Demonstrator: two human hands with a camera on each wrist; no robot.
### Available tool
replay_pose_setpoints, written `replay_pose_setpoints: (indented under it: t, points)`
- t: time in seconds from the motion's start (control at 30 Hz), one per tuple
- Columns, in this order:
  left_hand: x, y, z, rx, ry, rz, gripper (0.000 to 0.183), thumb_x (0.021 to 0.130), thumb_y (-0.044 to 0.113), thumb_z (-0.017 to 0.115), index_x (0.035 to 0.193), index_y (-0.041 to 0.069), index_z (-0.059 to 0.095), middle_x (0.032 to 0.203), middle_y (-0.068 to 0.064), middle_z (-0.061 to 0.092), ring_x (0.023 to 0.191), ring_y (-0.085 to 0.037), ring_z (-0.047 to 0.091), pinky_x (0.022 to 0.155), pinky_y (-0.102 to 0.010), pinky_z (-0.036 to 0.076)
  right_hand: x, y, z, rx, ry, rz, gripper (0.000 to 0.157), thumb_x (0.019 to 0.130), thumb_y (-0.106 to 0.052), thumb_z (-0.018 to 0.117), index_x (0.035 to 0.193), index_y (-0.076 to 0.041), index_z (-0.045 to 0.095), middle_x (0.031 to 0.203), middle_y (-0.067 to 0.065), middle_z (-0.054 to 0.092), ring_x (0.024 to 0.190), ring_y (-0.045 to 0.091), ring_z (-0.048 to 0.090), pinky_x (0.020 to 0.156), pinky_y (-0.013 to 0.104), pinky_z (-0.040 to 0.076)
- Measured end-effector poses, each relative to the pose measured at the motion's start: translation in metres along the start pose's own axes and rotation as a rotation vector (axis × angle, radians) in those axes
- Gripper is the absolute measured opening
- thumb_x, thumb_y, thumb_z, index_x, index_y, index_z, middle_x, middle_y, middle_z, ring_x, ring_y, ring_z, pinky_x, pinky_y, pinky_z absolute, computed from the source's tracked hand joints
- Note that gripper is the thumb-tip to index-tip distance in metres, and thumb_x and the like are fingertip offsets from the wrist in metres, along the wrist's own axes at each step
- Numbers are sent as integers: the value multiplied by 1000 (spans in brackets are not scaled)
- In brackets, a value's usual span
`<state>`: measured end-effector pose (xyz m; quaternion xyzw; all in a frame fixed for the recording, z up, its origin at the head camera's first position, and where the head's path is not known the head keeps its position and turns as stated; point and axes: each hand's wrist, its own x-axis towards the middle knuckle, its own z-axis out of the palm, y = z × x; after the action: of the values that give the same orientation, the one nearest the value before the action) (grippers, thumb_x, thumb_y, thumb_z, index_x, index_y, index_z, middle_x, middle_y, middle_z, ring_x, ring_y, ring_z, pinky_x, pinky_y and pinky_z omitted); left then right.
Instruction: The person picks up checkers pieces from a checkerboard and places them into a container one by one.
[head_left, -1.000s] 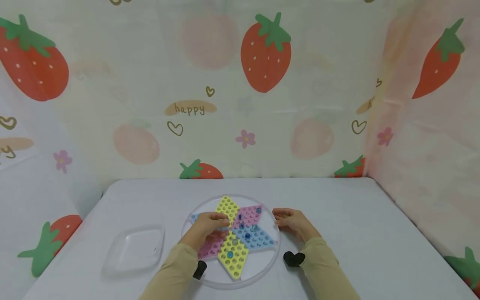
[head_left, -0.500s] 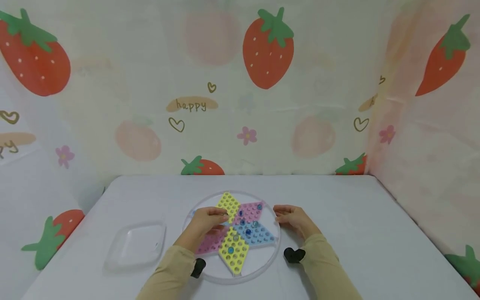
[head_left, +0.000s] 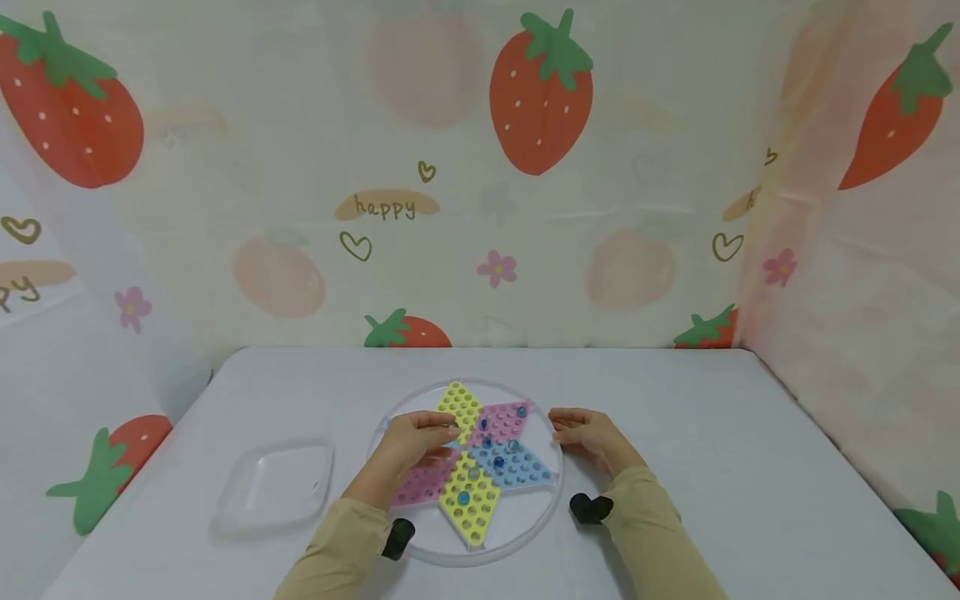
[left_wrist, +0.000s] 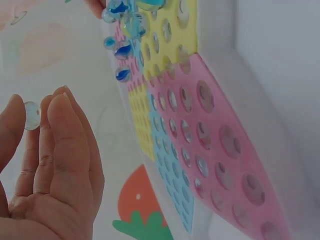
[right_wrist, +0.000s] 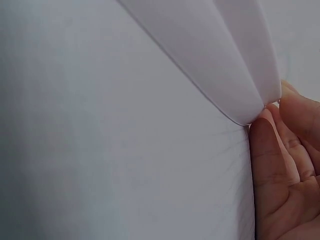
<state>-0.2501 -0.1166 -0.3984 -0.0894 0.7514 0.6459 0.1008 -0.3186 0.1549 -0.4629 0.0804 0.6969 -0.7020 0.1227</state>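
A clear glass marble (left_wrist: 32, 116) sits pinched between the thumb and fingers of my left hand (head_left: 412, 442), held over the left part of the game board. That Chinese checkers board (head_left: 525, 537) is a round white tray with a six-pointed star of yellow, pink and blue holed sections. At its right edge my right hand (head_left: 592, 437) holds the rim (right_wrist: 240, 95), thumb on one side and fingers on the other. Several blue and clear marbles rest in the star, including a light blue marble (head_left: 463, 498) on the near yellow point. My left hand hides part of the left sections.
A shallow clear plastic tray (head_left: 273, 487) lies on the white table (head_left: 712, 467) left of the board. A strawberry-print cloth (head_left: 540, 217) stands behind the table, and similar cloth hangs at both sides.
Both hands and the board keep nearly the same places relative to each other. The head view has tipped slightly, so the scene sits a little higher in it.
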Motion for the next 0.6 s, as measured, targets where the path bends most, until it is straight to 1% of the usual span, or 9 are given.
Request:
replay_pose_setpoints:
  t: [0.17, 0.37, 0.5, 0.6]
  points:
    - [-6, 4, 1, -14, 1, 21, 33, 91, 9, 69, 121, -3, 63, 105, -10, 70, 82, -25, 69, 69, -33, 56, -1, -2, 2, -4, -1, 7, 47, 83, 17, 64, 129, 10, 55, 128, 21, 60, 105, 16, 62, 80, 25, 53]
    - [-11, 5, 0, -17, 7, 28, 32, 91, 9, 69, 120, -3, 63, 104, -10, 70, 79, -23, 68, 67, -32, 56, -1, 0, -1, -6, -4, 13, 48, 83, 17, 64, 129, 11, 54, 127, 22, 60, 104, 16, 62, 80, 26, 54]
    - [-14, 6, -3, -12, 19, 33, 33, 91, 10, 68, 121, -3, 63, 105, -10, 70, 82, -24, 68, 69, -33, 56, -1, 0, -1, -10, -9, 14, 48, 83, 17, 64, 129, 10, 54, 127, 21, 60, 106, 16, 62, 80, 26, 54]
    - [-16, 7, -5, -6, 23, 52, 32, 92, 9, 68, 121, -2, 63, 104, -10, 70, 84, -26, 67, 70, -34, 56, -1, -1, -1, -2, -7, 14, 48, 83, 17, 64, 129, 10, 54, 127, 21, 60, 106, 16, 62, 80, 25, 54]
